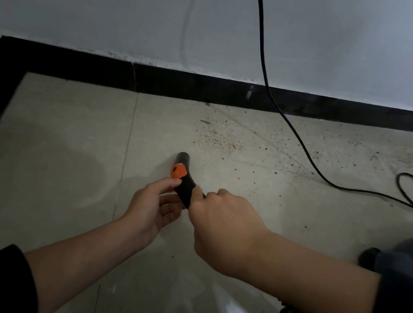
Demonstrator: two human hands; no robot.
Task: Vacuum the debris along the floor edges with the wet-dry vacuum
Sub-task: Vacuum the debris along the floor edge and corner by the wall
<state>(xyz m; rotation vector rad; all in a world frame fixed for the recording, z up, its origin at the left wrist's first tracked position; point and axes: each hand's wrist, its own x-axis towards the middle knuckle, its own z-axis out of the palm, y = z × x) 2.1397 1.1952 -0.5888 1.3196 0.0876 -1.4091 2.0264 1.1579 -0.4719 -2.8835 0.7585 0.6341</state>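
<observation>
Debris (218, 138) speckles the floor (261, 190) along the far black skirting (183, 85), centre to right, and the vacuum nozzle (184, 177) sits just near of it, pinched by the left hand (151, 208) and gripped by the curled right hand (225, 227), so most vacuuming seems undone.

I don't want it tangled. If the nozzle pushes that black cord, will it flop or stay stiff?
Probably floppy: the black cord sags in curves and lies in a loose loop. It would likely slide, since the floor tile looks smooth and shiny. It looks thin, so probably light.
</observation>
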